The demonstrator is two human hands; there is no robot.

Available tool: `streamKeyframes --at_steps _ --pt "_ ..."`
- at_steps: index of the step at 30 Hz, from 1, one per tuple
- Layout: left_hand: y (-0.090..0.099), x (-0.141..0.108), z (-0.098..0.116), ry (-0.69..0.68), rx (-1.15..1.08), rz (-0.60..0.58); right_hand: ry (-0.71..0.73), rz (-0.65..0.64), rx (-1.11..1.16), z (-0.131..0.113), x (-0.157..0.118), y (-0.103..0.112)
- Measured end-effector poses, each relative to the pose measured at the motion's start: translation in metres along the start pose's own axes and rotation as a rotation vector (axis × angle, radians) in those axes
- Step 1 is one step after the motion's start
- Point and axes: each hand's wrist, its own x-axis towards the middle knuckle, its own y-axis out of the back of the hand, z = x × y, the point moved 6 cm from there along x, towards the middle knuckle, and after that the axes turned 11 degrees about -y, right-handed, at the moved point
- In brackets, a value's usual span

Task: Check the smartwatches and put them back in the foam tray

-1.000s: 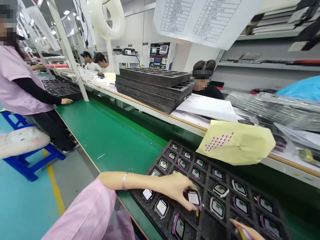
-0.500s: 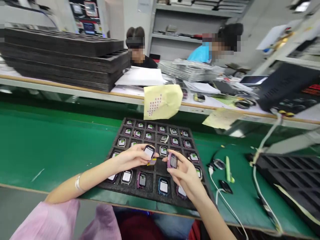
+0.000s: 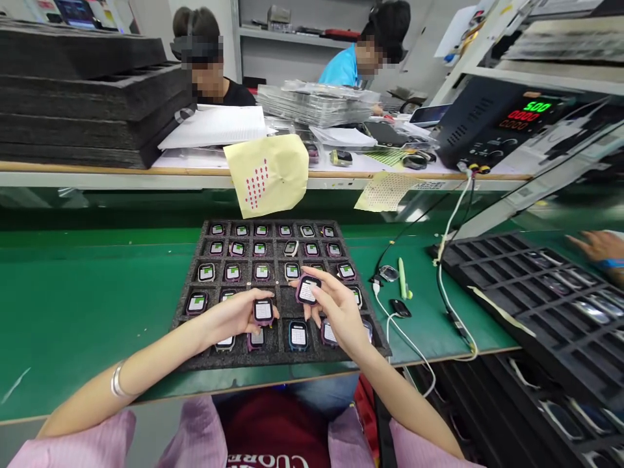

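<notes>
Green, smooth worktop (image 3: 97, 292) is spread under both hands, and a black foam tray (image 3: 287, 357) divided into compartments is set on it below the fingers. Between the left hand's (image 3: 240, 316) thumb and fingers, a purple-cased, rounded-square watch (image 3: 264, 311) is gripped, its black-bordered screen lit white with faint lines. By the right hand's (image 3: 341, 312) closed fingertips, a second purple-cased watch (image 3: 308, 289) is held at a tilt, rows of dark text being shown on its white screen. Just nearer than the right fingers, a blue-cased watch (image 3: 298, 334) is seated in the tray; beyond them, a cream-cased watch (image 3: 292, 271) is seated, green patches being displayed on its screen.
</notes>
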Motion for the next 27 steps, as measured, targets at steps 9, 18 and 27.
streamKeyframes --at_steps 9,18,27 --pt "-0.01 -0.006 0.006 -0.045 -0.063 -0.008 -0.009 0.038 0.004 0.001 -0.002 -0.001" --pt "-0.025 -0.023 0.033 -0.319 0.043 -0.119 0.028 -0.026 -0.009 -0.01 -0.017 -0.002" --pt "-0.028 -0.029 0.045 -0.503 0.194 -0.083 0.024 -0.029 -0.026 -0.013 -0.025 -0.005"
